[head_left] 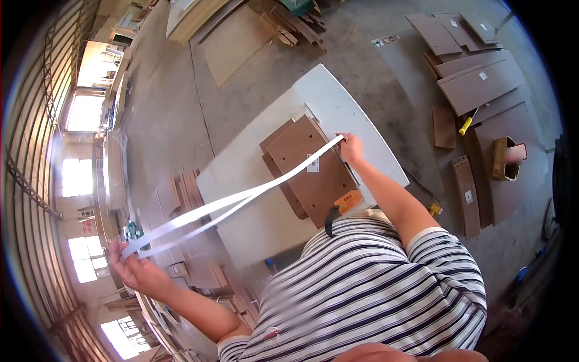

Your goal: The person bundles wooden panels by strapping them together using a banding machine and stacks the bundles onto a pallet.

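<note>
A long white strip [274, 182] is stretched in the air between my two hands, doubled over towards the left. My left hand [136, 268], far out at the lower left, pinches its looped end. At the other end my right hand [348, 149] grips the strip above the table. Beneath it, brown panels [295, 151] with small holes and a white label lie stacked on the white table [241, 235]. An orange label or packet [348, 201] and a black strap-like item [331, 221] are at the stack's near edge, by my striped shirt.
Brown boards [479, 87] lie at the right with a yellow-handled tool [465, 125] and a small open cardboard box [505, 159]. More panels [170, 199] stand left of the table. A yellow object [435, 209] lies on the floor beyond its right corner.
</note>
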Tool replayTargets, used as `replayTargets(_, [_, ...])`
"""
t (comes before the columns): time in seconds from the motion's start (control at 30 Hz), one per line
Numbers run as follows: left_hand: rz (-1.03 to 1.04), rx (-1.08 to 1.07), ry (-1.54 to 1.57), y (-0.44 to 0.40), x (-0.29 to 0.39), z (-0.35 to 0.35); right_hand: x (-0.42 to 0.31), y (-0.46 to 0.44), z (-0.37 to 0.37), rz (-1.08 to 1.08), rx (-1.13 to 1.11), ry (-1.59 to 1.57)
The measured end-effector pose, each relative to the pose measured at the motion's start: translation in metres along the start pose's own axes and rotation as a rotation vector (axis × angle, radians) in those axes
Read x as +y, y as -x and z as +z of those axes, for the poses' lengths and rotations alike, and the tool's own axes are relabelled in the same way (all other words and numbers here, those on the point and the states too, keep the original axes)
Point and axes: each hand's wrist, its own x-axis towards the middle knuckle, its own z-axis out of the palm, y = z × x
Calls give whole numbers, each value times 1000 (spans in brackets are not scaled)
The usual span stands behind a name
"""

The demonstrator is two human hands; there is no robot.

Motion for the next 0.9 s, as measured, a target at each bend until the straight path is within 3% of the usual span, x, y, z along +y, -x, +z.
replayTargets(0.07, [16, -12, -25, 5, -7, 3, -12, 1, -9, 59, -63, -54])
replayTargets(0.13, [11, 8, -119, 13, -15, 8, -37, 10, -31, 81, -266, 57])
replayTargets(0.23, [-12, 3, -211, 28, -35, 14, -23, 26, -43, -19, -136, 109])
replayTargets(0.33, [-325, -8, -175, 49, -80, 11, -9, 41, -69, 61, -151, 101])
replayTargets(0.43, [-199, -291, -349, 82, -158, 13, -14, 77, -94, 61, -215, 198])
replayTargets(0.47, [-449, -222, -220, 94, -189, 16, -16, 88, -101, 20, -262, 294])
replayTargets(0.5, [-498, -277, -237, 109, -226, 12, -18, 99, -106, 16, -266, 297])
replayTargets(0.53, [-270, -427, -548, 123, -232, 17, -20, 108, -111, 58, -325, 293])
replayTargets(0.6, [-282, -437, -699, 157, -291, 19, -24, 118, -117, 95, -388, 293])
replayTargets(0.67, [-644, -401, -445, 195, -356, 15, -28, 124, -121, 280, -597, 408])
replayTargets(0.7, [-914, -378, -354, 204, -325, 29, -29, 128, -122, 279, -599, 412])
replayTargets(0.77, [-1260, -348, -148, 234, -294, 52, -31, 133, -124, 142, -680, 508])
replayTargets(0.9, [-1456, -390, -217, 266, -233, 96, -27, 130, -119, 379, -817, 274])
